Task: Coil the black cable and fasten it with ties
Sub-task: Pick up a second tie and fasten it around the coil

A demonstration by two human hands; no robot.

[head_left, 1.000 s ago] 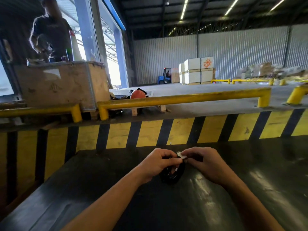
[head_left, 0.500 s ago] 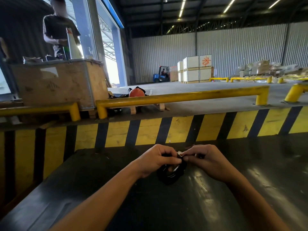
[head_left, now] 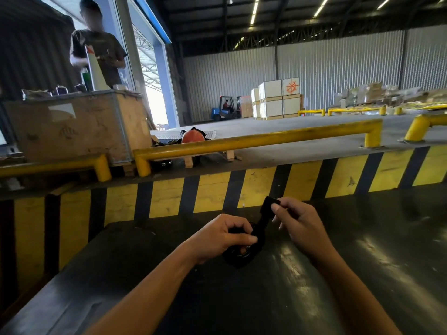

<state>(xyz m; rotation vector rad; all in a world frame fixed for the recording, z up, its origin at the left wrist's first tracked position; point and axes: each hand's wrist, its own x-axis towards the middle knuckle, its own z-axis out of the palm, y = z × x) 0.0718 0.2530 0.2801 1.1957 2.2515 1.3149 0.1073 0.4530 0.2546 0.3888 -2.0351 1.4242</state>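
**Cinching the tie around the coil**

We have the black cable (head_left: 238, 256) already wound into a small coil, and it sits low over the dark counter (head_left: 362, 262), on the near side of the yellow-and-black striped barrier (head_left: 261, 189); whether the coil rests on the counter or hangs just above it, we cannot tell. Our left hand (head_left: 222, 235) is curled closed around the top of the coil, thumb pressed across the front. Our right hand (head_left: 298, 224) is up and toward the barrier from the coil, with thumb and forefinger pinched on the free end of a flat black tie (head_left: 264, 215), its other fingers loosely bent. The tie runs taut from the coil up to that pinch.

The step in hand looks to us like drawing the tie snug. To do it well, we should keep the left hand firm so the loops stay stacked and do not spring apart while the right hand pulls. We judge it best to pull along the line of the tie, not sideways, so the coil does not twist. Then we would wrap the free end back over the bundle and press it flat against itself. A slack left grip is the likely fault: the loops could slide and the tie would close on only some of them.
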